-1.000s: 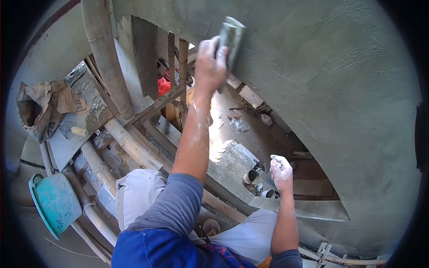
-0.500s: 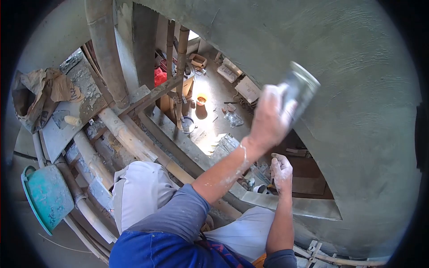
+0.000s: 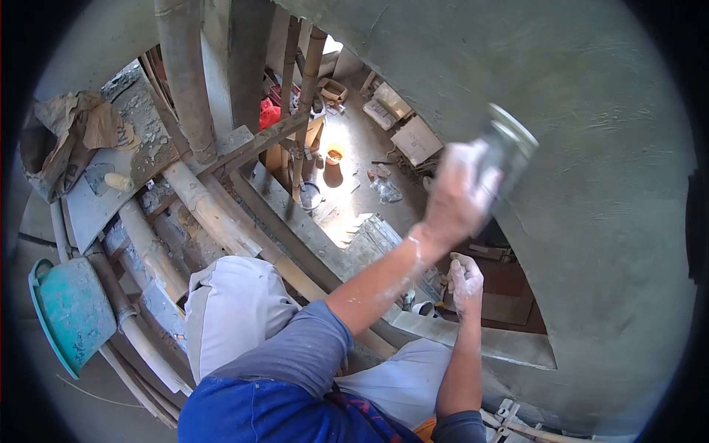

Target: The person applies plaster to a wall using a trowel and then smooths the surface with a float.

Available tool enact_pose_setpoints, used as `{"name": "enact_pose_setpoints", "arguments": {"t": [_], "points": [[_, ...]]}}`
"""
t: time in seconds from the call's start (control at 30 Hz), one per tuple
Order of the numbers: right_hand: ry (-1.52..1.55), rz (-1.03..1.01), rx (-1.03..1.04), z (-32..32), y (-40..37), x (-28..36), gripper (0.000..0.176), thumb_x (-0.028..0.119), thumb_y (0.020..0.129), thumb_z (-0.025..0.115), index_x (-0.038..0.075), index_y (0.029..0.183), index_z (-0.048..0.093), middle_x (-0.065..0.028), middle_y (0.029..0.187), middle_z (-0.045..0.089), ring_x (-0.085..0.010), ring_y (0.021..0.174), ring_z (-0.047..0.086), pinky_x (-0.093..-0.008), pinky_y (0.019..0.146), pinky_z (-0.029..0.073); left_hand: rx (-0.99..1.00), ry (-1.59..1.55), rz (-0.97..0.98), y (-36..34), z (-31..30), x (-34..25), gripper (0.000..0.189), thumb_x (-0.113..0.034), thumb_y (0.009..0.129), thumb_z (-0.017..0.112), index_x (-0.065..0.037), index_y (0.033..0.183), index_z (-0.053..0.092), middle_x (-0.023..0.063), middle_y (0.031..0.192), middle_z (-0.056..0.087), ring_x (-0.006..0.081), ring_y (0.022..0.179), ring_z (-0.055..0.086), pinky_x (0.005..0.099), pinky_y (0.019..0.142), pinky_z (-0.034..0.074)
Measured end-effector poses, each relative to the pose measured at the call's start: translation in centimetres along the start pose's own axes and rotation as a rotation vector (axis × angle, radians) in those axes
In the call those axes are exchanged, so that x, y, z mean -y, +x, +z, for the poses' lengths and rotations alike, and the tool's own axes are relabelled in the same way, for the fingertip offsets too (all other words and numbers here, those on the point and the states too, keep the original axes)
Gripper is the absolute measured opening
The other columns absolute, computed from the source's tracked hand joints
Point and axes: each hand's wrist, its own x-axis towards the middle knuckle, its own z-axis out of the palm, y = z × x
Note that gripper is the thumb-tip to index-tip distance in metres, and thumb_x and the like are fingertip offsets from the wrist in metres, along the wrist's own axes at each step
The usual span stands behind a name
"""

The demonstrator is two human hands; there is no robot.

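My left hand [image 3: 458,193] is closed round a plastering trowel [image 3: 511,151], blurred by motion, with its flat metal blade against the grey plastered wall [image 3: 591,199]. My left forearm reaches across to the right, with pale smears on the skin. Lower down, my right hand [image 3: 465,282] has curled fingers, whitened with plaster, beside the lower part of the triangular wall opening. Whatever those fingers may hold is hidden.
Bamboo poles [image 3: 210,210] and a board [image 3: 103,199] with a pale-handled tool and a torn paper sack [image 3: 74,136] lie left. A green basin [image 3: 74,317] tilts below them. Through the opening, a floor lies far below with boxes [image 3: 416,140] and a bucket [image 3: 310,195].
My left hand and the trowel have shifted slightly right across the wall. The view has turned a little, while my right hand keeps nearly the same place and curl.
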Motion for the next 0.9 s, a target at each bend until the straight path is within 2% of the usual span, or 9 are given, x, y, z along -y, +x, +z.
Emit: {"name": "enact_pose_setpoints", "arguments": {"t": [0.1,0.17,0.37,0.47,0.57,0.63,0.73,0.8,0.9], "points": [[-0.001,-0.017,0.009,0.1,-0.3,-0.3,0.031,0.023,0.096,0.065,-0.001,0.115,0.061,0.0046,0.073,0.055,-0.0018,0.058,0.044,-0.019,0.05,0.035,-0.119,0.166,-0.202,2.6,-2.8,3.6,0.032,-0.013,0.093,0.063,0.006,0.118,0.054,0.0182,0.105,0.054,0.0313,0.094,0.057,0.0393,0.084,0.048],[-0.01,-0.028,0.015,-0.1,-0.2,-0.3,0.031,0.023,0.096,0.064,-0.001,0.115,0.061,0.0045,0.074,0.055,-0.0017,0.058,0.044,-0.0187,0.051,0.035,-0.096,0.186,-0.191,3.3,-3.2,5.5,0.033,-0.014,0.093,0.063,0.006,0.118,0.053,0.018,0.105,0.054,0.0311,0.094,0.057,0.0393,0.084,0.048],[-0.043,0.015,0.004,0.4,0.6,-1.1,0.032,0.024,0.095,0.065,-0.001,0.114,0.061,0.0027,0.076,0.058,-0.003,0.059,0.045,-0.0197,0.051,0.036,0.15,-0.061,0.085,-0.6,2.6,-0.1,0.037,-0.014,0.087,0.069,0.005,0.115,0.054,0.0219,0.104,0.056,0.036,0.096,0.058,0.0412,0.087,0.049],[-0.051,-0.035,-0.001,0.4,0.6,-1.1,0.029,0.022,0.095,0.066,-0.001,0.113,0.062,0.0035,0.078,0.058,-0.0028,0.06,0.045,-0.0197,0.052,0.035,0.048,-0.04,0.091,-0.3,1.2,-0.4,0.036,-0.015,0.088,0.068,0.004,0.115,0.055,0.0197,0.104,0.056,0.0322,0.095,0.059,0.039,0.084,0.049],[0.0,-0.007,-0.002,0.5,0.0,0.0,0.027,0.019,0.094,0.066,-0.001,0.114,0.063,0.0054,0.076,0.057,-0.0016,0.06,0.044,-0.019,0.053,0.035,-0.179,0.071,-0.111,3.1,-2.8,5.7,0.033,-0.015,0.088,0.068,0.004,0.111,0.055,0.0156,0.099,0.056,0.0245,0.09,0.059,0.0362,0.079,0.05],[0.007,-0.013,0.007,0.2,-0.2,0.0,0.027,0.018,0.094,0.066,-0.001,0.114,0.063,0.0057,0.076,0.057,-0.0013,0.06,0.044,-0.0189,0.053,0.035,-0.243,0.275,-0.129,6.0,-5.4,8.9,0.031,-0.015,0.088,0.067,0.003,0.11,0.056,0.0138,0.097,0.056,0.0218,0.087,0.058,0.0356,0.077,0.05],[-0.014,-0.009,0.005,-0.4,-0.3,-0.3,0.028,0.018,0.094,0.066,-0.001,0.114,0.062,0.0044,0.077,0.058,-0.0021,0.062,0.047,-0.0195,0.055,0.038,-0.129,0.21,-0.11,6.1,-3.4,8.5,0.032,-0.015,0.087,0.067,0.003,0.111,0.056,0.0136,0.097,0.056,0.0239,0.086,0.058,0.0368,0.077,0.049],[-0.017,-0.016,-0.001,-0.3,0.1,-0.5,0.029,0.02,0.094,0.066,-0.001,0.114,0.063,0.0025,0.079,0.06,-0.0036,0.066,0.05,-0.0207,0.059,0.041,-0.081,0.194,0.022,4.7,-0.5,5.5,0.035,-0.016,0.085,0.069,0.003,0.111,0.056,0.0159,0.098,0.056,0.0303,0.088,0.059,0.0398,0.078,0.049],[-0.049,0.026,0.006,0.3,0.1,-0.2,0.033,0.025,0.094,0.066,-0.001,0.114,0.063,-0.0028,0.086,0.064,-0.0075,0.078,0.056,-0.0242,0.071,0.047,0.155,0.04,0.264,2.0,4.2,0.5,0.038,-0.014,0.079,0.071,0.003,0.11,0.056,0.0186,0.096,0.057,0.0351,0.09,0.058,0.0415,0.08,0.05]]}}
